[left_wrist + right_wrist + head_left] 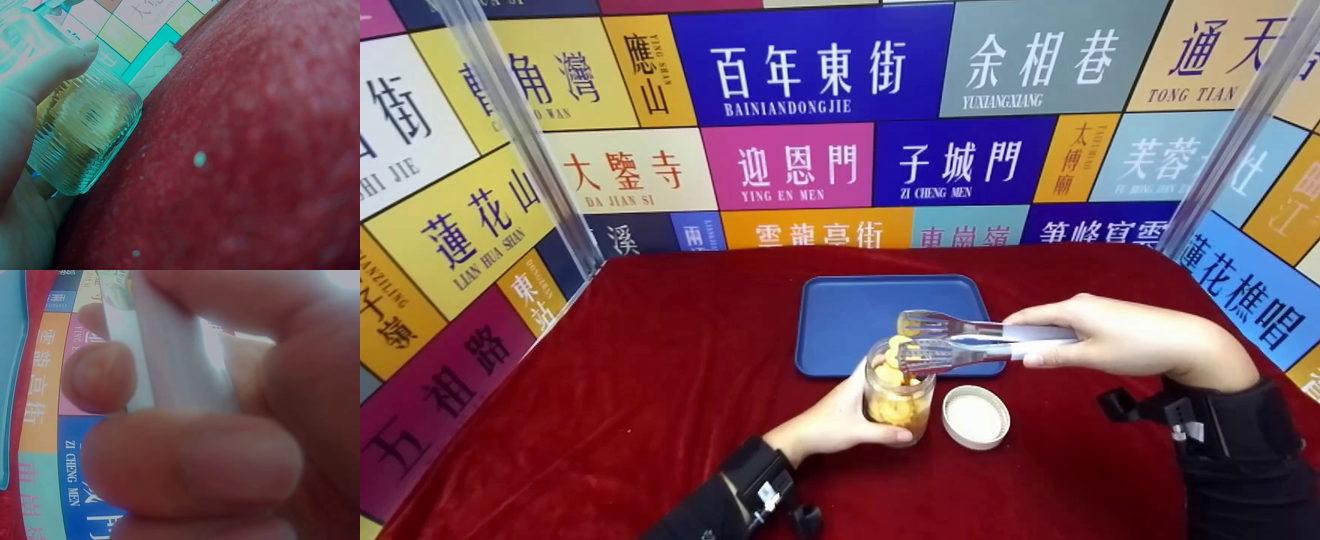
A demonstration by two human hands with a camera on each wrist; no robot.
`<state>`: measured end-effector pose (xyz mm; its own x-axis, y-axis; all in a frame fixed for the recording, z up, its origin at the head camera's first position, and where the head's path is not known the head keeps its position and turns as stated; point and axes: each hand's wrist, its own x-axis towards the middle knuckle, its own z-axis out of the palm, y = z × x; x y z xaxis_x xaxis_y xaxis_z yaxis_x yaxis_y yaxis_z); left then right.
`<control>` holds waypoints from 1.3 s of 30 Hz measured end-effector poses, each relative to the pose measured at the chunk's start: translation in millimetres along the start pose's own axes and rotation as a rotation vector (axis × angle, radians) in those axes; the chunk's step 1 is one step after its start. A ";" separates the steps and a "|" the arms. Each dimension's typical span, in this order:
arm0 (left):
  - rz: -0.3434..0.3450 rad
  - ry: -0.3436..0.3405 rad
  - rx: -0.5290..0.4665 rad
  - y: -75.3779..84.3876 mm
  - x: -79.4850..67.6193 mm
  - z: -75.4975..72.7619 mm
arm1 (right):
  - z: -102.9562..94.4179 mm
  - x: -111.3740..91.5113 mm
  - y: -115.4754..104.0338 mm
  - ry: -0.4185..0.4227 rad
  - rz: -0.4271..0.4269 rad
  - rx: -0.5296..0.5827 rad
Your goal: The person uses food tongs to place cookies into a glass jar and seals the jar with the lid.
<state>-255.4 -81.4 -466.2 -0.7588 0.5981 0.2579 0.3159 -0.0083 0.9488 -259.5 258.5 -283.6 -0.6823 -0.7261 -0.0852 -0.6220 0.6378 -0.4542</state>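
My left hand (pixel 829 424) grips a ribbed clear glass jar (pixel 93 126), its thumb across the front. Round yellow pieces (pixel 894 409), perhaps biscuits or slices, lie in the jar; some show at its mouth. Metal tongs (pixel 975 351) with pale handles are held in my right hand (pixel 1140 337). Their slotted tips are spread apart over the jar's mouth, close to the yellow pieces; whether they grip any I cannot tell. In the right wrist view, fingers wrap the tongs' handles (pixel 174 354). A round white lid (pixel 976 418) lies just right of the jar.
Behind the jar and tongs lies a blue tray (pixel 847 322). Red cloth (pixel 660 360) covers the table. A wall of coloured street-name signs (pixel 810 67) rises at the back, with clear upright posts (pixel 521 127) at both sides.
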 end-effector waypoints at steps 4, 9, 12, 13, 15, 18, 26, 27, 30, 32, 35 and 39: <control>-0.004 0.007 0.013 -0.4 -0.2 0.0 | -0.3 -0.5 -0.1 0.005 0.018 0.003; -0.002 0.006 0.018 -1.6 -0.2 -0.4 | -0.8 -0.5 -0.6 0.002 0.036 0.013; -0.003 0.002 0.009 -1.6 -0.3 -0.3 | -0.7 -0.1 -0.6 -0.004 0.045 0.010; -0.001 0.001 0.005 -1.6 -0.3 -0.3 | -0.7 -0.2 -0.7 -0.005 0.053 0.006; 0.004 -0.001 -0.001 -1.6 -0.1 -0.3 | -0.9 -0.3 -0.6 -0.011 0.064 0.003; 0.009 -0.005 -0.013 -2.1 0.6 -0.4 | -0.7 -0.7 -0.7 -0.021 0.074 0.007; 0.019 -0.004 -0.015 -1.1 0.0 -0.3 | 0.4 -1.0 0.4 -0.009 0.086 0.007; 0.020 -0.003 -0.010 -0.8 -0.3 -0.4 | 0.5 -1.1 0.8 -0.009 0.085 0.008; 0.020 -0.002 0.004 -0.4 -0.9 -0.8 | 0.0 -1.0 1.3 -0.010 0.087 0.013; 0.025 0.000 0.010 -0.4 -0.9 -1.1 | -0.1 -0.6 1.5 -0.009 0.093 0.015; 0.034 -0.003 0.015 -0.6 -1.0 -1.5 | -0.4 0.1 1.8 -0.005 0.090 0.028; 0.028 -0.001 0.022 -1.2 -1.4 -2.1 | -0.9 1.5 2.9 0.013 0.055 0.041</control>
<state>-255.9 -83.8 -467.3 -0.7487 0.5991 0.2839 0.3494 -0.0073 0.9369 -262.7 259.5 -284.2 -0.7201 -0.6867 -0.0993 -0.5673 0.6651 -0.4856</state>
